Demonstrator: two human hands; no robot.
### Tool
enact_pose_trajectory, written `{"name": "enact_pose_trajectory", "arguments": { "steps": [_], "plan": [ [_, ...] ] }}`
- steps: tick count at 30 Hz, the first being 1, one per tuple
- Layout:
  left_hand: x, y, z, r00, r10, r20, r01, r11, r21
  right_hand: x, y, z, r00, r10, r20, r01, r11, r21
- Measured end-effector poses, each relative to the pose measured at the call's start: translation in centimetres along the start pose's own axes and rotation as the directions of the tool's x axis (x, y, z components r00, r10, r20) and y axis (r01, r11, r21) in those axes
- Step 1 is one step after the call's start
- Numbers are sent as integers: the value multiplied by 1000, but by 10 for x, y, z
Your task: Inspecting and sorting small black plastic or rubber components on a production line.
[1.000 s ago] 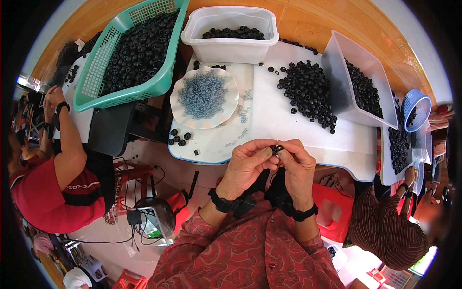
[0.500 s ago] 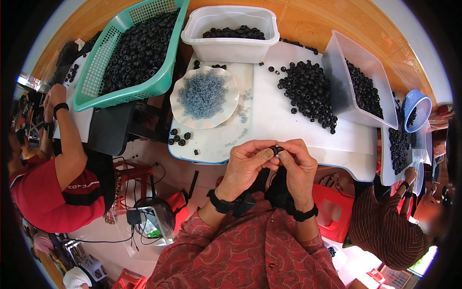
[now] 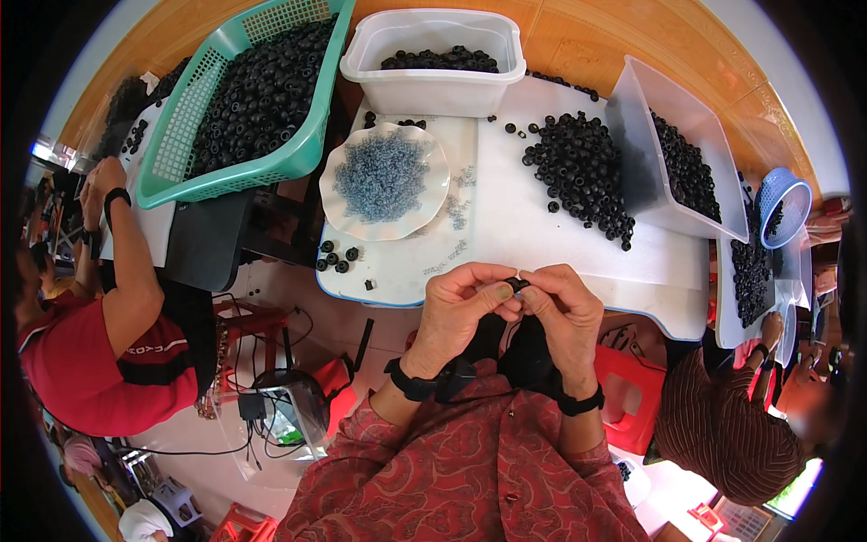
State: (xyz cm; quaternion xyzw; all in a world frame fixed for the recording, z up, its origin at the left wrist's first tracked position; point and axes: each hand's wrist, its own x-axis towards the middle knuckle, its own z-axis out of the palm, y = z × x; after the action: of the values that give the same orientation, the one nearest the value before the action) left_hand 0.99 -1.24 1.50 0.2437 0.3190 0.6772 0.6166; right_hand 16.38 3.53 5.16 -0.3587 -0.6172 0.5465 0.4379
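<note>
A small round black part [image 3: 517, 284] is pinched between my two hands at the near edge of the white table. My left hand [image 3: 461, 307] grips it from the left between thumb and fingers. On its other side, my right hand [image 3: 562, 312] also has thumb and fingers closed on it. Most of the part is hidden by fingertips. Beyond my left hand, a white wavy-rimmed plate [image 3: 388, 232] bears a heap of tiny grey-blue pieces [image 3: 379, 176] that look like springs. A loose pile of black round parts [image 3: 582, 172] lies beyond my right hand.
A white tub [image 3: 433, 92] and a translucent bin [image 3: 632, 144] hold black parts. At left is a full green basket [image 3: 312, 144]. Several loose black parts [image 3: 341, 266] lie near the table's left edge. Co-workers sit on both sides, one in a red shirt [image 3: 90, 361].
My right hand has shifted slightly to the right and its fingers have moved a little on the black part, which appears turned. Both hands still hold it in about the same place.
</note>
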Motion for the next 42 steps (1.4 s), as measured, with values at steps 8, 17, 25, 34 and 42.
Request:
{"name": "enact_pose_trajectory", "arguments": {
  "steps": [8, 17, 25, 34, 42],
  "plan": [
    [-1, 1, -2, 999, 22, 35, -25, 998, 65, 1, -11, -4, 994, 89, 62, -91, 996, 24],
    [-1, 3, -3, 999, 32, 24, -35, 990, 138, -1, -13, 1, 993, 119, 6, -118, 991, -57],
    [-2, 6, -3, 1000, 28, 12, -30, 983, 183, 3, -28, 6, 985, -147, 88, 171, 858, -485],
    [-4, 8, -8, 1000, -9, -22, 12, 990, 138, 1, -16, 14, 961, -262, 85, 268, 818, -509],
    [-5, 14, -10, 999, 38, 24, -43, 968, 246, 6, -21, 11, 948, -264, 177, 318, 775, -547]
  ]
}}
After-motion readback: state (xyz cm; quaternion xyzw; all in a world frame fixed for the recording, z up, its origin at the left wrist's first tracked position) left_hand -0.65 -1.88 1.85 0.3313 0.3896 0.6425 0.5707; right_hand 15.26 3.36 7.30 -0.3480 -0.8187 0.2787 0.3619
